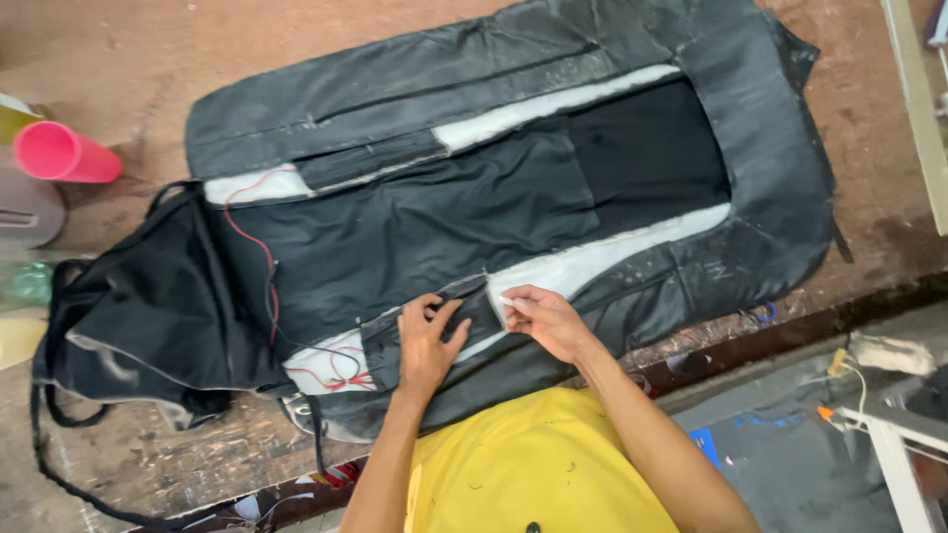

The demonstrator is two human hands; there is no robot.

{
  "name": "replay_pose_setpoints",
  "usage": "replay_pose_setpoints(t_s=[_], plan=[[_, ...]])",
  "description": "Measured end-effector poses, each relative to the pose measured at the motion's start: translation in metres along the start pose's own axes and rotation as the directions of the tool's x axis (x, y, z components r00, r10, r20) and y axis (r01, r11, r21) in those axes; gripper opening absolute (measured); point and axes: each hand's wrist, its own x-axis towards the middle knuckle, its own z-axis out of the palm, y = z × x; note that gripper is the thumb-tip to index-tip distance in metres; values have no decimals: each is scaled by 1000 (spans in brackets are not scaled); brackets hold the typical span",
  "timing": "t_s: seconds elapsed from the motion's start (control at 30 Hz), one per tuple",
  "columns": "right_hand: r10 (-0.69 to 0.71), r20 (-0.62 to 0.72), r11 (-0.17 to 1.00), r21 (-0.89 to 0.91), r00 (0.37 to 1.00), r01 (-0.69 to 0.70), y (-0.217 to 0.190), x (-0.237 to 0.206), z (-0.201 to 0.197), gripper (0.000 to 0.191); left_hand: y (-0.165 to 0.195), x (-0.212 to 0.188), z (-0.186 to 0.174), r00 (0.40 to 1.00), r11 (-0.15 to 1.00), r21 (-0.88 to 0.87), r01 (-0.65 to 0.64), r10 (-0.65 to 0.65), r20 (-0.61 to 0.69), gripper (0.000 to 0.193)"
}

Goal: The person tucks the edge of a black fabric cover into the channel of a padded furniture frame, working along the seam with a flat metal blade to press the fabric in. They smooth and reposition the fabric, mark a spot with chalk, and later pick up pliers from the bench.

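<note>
Yellow shirt (533,464) below, both hands on a dark seat cover (474,188).
Left hand (430,341) lies flat, fingers spread, pressing the cover to the wooden tabletop (118,69); right hand (543,318) pinches white chalk (506,299) narrowly. If the fabric slips, the mark may wander. Loose red thread (259,247) could snag. Pink cone (64,153) far left.

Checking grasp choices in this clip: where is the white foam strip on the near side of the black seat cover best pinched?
At its free cut end, from the near edge. That end lifts off the black seat cover, where the right hand already pinches it; the rest looks stitched flat.
</note>
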Motion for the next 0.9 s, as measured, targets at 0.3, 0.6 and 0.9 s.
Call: replay_pose_setpoints(t_s=[0.3,0.6,0.9], plan=[[-161,-217,980,-152,963,130,-55,-69,-60,26,46,10,32,1000,996,85,19,-18,-14,34],[-498,-400,696,-713,769,79,-140,-134,-159,23,154,69,146,974,990,29,-138,130,188,34],[-910,-241,213,-970,337,-118,-260,-156,-251,25,223,111,228,962,973,139,-183,148,229,53]])
